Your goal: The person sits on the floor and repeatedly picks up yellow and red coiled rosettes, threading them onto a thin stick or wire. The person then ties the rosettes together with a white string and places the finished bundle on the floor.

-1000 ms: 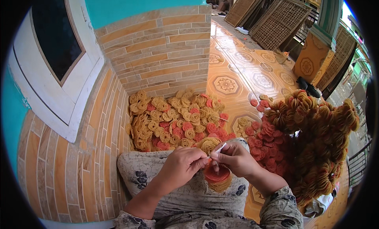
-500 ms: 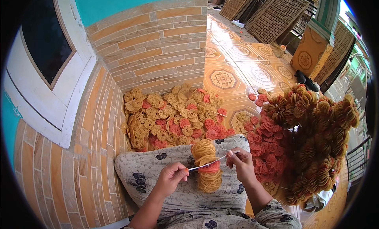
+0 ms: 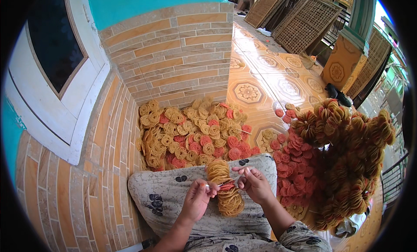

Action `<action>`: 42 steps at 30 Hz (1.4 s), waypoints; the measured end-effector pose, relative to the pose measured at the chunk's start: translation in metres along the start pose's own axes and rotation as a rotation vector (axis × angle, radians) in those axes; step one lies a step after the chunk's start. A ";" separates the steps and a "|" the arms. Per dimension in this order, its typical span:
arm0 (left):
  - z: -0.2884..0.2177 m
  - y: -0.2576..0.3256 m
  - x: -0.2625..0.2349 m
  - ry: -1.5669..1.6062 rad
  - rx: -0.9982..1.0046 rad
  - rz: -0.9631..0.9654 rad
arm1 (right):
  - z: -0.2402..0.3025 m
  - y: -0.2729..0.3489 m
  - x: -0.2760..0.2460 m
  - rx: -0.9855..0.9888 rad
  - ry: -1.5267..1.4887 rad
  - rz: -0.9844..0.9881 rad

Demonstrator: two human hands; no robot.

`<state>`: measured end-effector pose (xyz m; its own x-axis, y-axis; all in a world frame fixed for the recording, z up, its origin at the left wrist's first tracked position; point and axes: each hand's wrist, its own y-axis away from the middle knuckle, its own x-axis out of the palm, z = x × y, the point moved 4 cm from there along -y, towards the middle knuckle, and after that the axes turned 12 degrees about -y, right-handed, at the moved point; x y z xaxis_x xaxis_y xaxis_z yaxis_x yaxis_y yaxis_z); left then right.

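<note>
A bundle of round, lacy, noodle-like crackers (image 3: 230, 203), yellow at both ends and pinkish-red in the middle, lies across my lap on the patterned cloth. Its waist is crossed by a thin white tie (image 3: 225, 182). My left hand (image 3: 197, 200) is closed in a pinch on one end of the tie, just left of the bundle. On the other side my right hand (image 3: 257, 186) has thumb and fingers bent close to the tie's other end, the grip partly hidden.
Loose yellow and red crackers (image 3: 191, 134) cover the floor by the brick-patterned wall (image 3: 165, 56). Red ones (image 3: 292, 163) are heaped right of my lap, beside a large pile of tied bundles (image 3: 347, 165). A white door (image 3: 47, 91) stands left; woven racks (image 3: 304, 23) lean far off.
Both hands have come closer together at the bundle's middle, and less of the tie shows between them. The bundle's waist looks narrower. The view has shifted slightly.
</note>
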<state>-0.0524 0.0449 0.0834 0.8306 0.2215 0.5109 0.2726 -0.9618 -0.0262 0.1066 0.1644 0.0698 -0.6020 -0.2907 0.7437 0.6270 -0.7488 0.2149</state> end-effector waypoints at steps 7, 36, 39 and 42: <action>0.040 0.006 -0.031 0.239 -0.283 -0.187 | -0.009 -0.008 -0.028 0.109 -0.061 -0.034; -0.056 -0.023 0.031 -1.144 0.255 0.137 | 0.036 0.022 0.085 -0.841 1.502 0.405; -0.049 -0.023 0.021 -1.005 0.152 0.073 | 0.028 0.022 0.078 -0.891 1.486 0.413; -0.044 -0.024 0.012 -0.847 0.046 0.046 | 0.018 0.024 0.073 -0.936 1.432 0.446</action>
<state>-0.0702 0.0638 0.1283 0.9194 0.2459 -0.3070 0.2340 -0.9693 -0.0756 0.0868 0.1356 0.1404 -0.7217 -0.4101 -0.5576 0.6912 -0.3836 -0.6125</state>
